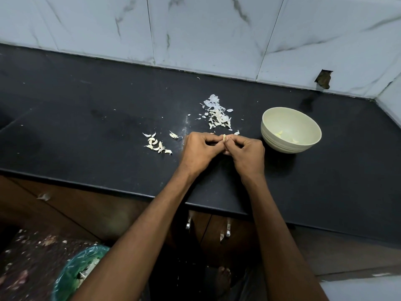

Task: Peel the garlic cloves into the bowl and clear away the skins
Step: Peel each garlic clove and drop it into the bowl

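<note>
Pale clove [224, 138] | pinched between left hand [200, 149] | right hand [247, 152]

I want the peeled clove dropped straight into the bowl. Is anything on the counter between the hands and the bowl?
Nothing visible stands in the way. Both hands, left hand and right hand, pinch the garlic clove, and only bare counter lies between them and the bowl. The skins lie farther back.

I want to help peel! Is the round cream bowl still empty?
No, the round cream bowl already holds a few peeled garlic cloves.
</note>
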Demonstrator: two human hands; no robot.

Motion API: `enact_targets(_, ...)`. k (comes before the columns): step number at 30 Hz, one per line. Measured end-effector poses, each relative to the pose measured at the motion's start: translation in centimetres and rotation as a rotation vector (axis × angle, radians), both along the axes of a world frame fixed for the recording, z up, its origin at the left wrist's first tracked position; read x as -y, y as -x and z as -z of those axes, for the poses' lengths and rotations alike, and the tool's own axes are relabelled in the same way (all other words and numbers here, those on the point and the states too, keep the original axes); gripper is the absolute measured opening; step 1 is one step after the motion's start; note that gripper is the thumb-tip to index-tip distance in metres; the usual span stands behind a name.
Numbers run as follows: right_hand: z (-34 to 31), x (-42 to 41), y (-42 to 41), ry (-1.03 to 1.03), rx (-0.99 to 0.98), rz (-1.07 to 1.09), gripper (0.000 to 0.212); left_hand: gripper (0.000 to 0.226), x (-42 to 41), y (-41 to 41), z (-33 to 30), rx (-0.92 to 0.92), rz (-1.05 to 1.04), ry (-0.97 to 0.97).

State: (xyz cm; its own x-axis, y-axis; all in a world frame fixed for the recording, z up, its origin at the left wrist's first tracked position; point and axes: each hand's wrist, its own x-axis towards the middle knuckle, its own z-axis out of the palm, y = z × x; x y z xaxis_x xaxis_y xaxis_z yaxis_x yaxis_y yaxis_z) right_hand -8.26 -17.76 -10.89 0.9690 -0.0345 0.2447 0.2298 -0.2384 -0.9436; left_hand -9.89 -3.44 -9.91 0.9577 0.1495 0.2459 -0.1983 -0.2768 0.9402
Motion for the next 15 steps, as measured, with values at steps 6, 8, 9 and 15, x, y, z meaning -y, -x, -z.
enact_targets(6,-0.01,0.10,-0.14,0.020,-0.004,-0.008,0.019,0.008,0.30,0.15,-0.09,0.012,-0.052,-0.068)
enact_targets(8,0.05,0.03,-0.18,0.013,-0.013,-0.024,0.018,0.007,0.28,0.12,-0.04,0.014,-0.069,-0.046)
enact_targets(9,0.07,0.05,-0.19,0.008,-0.017,-0.031,0.017,0.007,0.28,0.10,0.01,0.015,-0.076,-0.046)
enact_targets(15,-0.33,-0.06,0.20,-0.164,-0.033,-0.060,0.019,0.012,-0.29,-0.25,0.26,-0.066,0.055,0.216)
